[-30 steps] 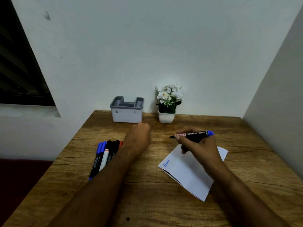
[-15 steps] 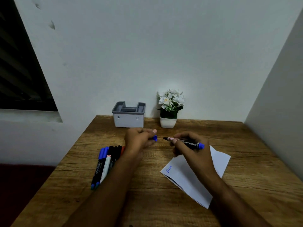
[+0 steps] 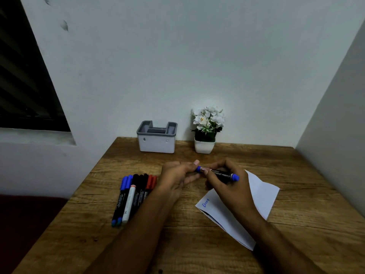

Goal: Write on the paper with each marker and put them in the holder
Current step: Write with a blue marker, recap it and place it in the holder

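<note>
We see the right hand (image 3: 225, 182) gripping a blue marker (image 3: 217, 172) above the paper (image 3: 262, 194); left hand (image 3: 177, 175) fingertips pinch its cap (image 3: 198, 168), mostly hidden. The holder (image 3: 157, 138) stands well behind.

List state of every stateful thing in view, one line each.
Blue marker: lifted above the table, cap at its tip.
Left hand: fingers pinch the blue cap.
Right hand: grips the marker barrel.
Paper: folded, flat, blue writing on it.
Holder: upright, no markers visible inside.
Markers on table: capped, lying side by side.
</note>
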A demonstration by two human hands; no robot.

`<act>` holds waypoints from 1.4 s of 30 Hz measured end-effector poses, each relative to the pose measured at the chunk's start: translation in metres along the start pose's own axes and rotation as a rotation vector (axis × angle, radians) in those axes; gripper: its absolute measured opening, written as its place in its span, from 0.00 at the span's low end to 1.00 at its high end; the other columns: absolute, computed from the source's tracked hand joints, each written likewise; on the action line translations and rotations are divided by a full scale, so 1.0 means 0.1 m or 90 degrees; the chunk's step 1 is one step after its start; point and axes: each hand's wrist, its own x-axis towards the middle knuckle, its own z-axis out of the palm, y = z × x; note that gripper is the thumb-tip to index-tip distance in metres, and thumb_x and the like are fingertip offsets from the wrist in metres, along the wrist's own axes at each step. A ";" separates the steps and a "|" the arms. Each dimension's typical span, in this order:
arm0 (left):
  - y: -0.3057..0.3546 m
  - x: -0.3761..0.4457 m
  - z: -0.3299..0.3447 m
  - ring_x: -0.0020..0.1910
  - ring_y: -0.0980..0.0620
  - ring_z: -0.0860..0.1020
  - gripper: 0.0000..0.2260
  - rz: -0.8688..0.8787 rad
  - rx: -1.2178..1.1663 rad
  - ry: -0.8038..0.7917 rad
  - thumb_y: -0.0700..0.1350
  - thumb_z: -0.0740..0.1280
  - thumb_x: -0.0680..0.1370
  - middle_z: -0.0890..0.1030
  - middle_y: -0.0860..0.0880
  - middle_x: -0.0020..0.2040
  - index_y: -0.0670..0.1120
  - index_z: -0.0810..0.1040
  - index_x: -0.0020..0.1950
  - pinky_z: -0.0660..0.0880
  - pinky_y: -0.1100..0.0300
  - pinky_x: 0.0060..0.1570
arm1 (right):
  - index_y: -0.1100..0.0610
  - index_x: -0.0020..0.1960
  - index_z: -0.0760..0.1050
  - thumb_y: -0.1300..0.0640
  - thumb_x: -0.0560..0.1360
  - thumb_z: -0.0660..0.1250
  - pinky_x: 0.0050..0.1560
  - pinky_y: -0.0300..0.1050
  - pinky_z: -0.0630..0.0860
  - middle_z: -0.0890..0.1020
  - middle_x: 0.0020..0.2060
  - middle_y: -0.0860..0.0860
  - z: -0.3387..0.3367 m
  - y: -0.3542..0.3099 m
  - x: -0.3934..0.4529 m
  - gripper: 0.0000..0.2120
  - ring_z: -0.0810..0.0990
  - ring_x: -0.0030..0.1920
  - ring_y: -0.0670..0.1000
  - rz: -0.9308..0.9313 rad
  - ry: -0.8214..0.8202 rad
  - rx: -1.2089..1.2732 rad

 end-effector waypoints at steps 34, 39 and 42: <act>0.67 0.07 -0.01 0.40 0.50 0.84 0.10 0.345 0.040 0.083 0.32 0.75 0.71 0.85 0.43 0.41 0.36 0.83 0.52 0.82 0.62 0.40 | 0.63 0.49 0.82 0.63 0.76 0.74 0.31 0.39 0.80 0.83 0.34 0.56 0.56 -0.07 0.34 0.03 0.79 0.30 0.47 0.375 0.023 0.412; 1.14 0.37 -0.02 0.41 0.55 0.85 0.13 0.557 0.337 0.192 0.40 0.80 0.68 0.87 0.49 0.42 0.44 0.85 0.51 0.83 0.54 0.48 | 0.59 0.46 0.82 0.63 0.75 0.75 0.38 0.51 0.81 0.84 0.34 0.55 0.61 0.09 0.34 0.02 0.81 0.30 0.52 0.297 -0.105 -0.090; 1.26 0.61 0.02 0.41 0.54 0.85 0.14 0.586 0.401 0.213 0.42 0.80 0.67 0.87 0.49 0.41 0.44 0.85 0.52 0.82 0.52 0.50 | 0.50 0.41 0.82 0.57 0.74 0.75 0.44 0.44 0.82 0.86 0.38 0.48 0.64 0.10 0.33 0.04 0.85 0.41 0.48 0.210 -0.158 -0.276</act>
